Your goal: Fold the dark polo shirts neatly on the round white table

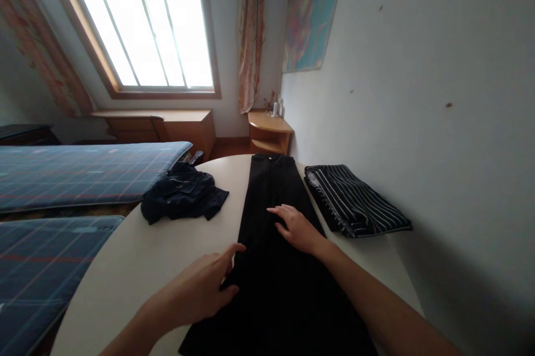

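Black trousers (276, 283) lie lengthwise on the round cream table (137, 255). Their narrow waist end, with a small pale label, points to the far edge, and the cloth widens toward me. My left hand (204, 281) is at their left edge, thumb and index finger apart, the fingertips at the cloth. On the middle of the trousers rests my right hand (296, 228), its fingers stretched out and the thumb apart. Neither hand grips the fabric.
A crumpled dark navy garment (181, 194) lies at the table's left edge. To the right is a folded black-and-white striped cloth (355, 200), close to the white wall (438, 150). Plaid mattresses (83, 175) stand left of the table. Beyond are a wooden desk (188, 116) and corner shelf (271, 125).
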Tool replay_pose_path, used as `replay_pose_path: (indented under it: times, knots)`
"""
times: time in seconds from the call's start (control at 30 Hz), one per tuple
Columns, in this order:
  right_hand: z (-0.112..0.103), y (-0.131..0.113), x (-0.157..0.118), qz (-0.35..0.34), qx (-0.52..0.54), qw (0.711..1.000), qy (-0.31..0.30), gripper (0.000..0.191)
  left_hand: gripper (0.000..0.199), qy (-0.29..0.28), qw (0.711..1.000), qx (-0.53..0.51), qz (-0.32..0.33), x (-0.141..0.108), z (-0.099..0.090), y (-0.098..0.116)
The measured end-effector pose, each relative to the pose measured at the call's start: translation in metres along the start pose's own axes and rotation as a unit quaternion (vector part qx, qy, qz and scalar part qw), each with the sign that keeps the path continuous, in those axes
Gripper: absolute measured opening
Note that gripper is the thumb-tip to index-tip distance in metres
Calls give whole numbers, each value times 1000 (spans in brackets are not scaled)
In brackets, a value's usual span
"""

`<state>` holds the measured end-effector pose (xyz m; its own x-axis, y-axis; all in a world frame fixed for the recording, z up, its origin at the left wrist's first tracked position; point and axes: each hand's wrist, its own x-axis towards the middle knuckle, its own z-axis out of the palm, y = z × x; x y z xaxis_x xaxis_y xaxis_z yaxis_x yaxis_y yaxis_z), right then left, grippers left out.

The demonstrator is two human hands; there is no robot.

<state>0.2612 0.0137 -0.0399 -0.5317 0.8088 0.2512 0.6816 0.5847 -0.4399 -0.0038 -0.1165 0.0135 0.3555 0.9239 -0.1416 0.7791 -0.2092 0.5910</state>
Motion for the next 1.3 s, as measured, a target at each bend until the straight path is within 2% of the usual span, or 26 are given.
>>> replay_pose_path:
  times: [0.13,0.23,0.3,0.4,0.47,0.57,0.63,0.7,0.8,0.9,1.1,1.3]
  knots:
    - [1,-1,-4,-9,31,999,20,47,51,-40,988,-146,-2,-2,0,19]
    - [-1,-1,-2,-11,69,997,26,52,37,-123,953,-278,12,1,12,32]
    - [-2,0,0,-14,80,996,27,42,34,-162,938,-303,37,3,21,36]
    - [-1,4,-1,-3,76,996,37,24,28,-113,972,-163,129,7,29,37]
    - [0,5,-2,13,85,995,43,24,26,-96,974,-51,197,8,30,36]
    - [-2,3,-5,25,104,993,45,26,26,-136,963,21,231,8,32,36]
    - [-3,2,-5,31,113,992,49,25,32,-137,959,55,243,8,38,35]
    - [-1,1,-3,36,115,991,56,27,36,-112,949,101,277,8,45,34]
    - [6,4,3,36,101,993,59,32,38,-48,920,189,341,12,55,34]
    - [10,7,7,37,98,993,61,35,32,-7,893,268,362,16,59,37]
    - [4,4,8,50,129,985,101,29,9,1,883,287,372,21,65,40]
    - [0,3,7,52,121,987,86,29,5,29,874,274,401,23,67,49]
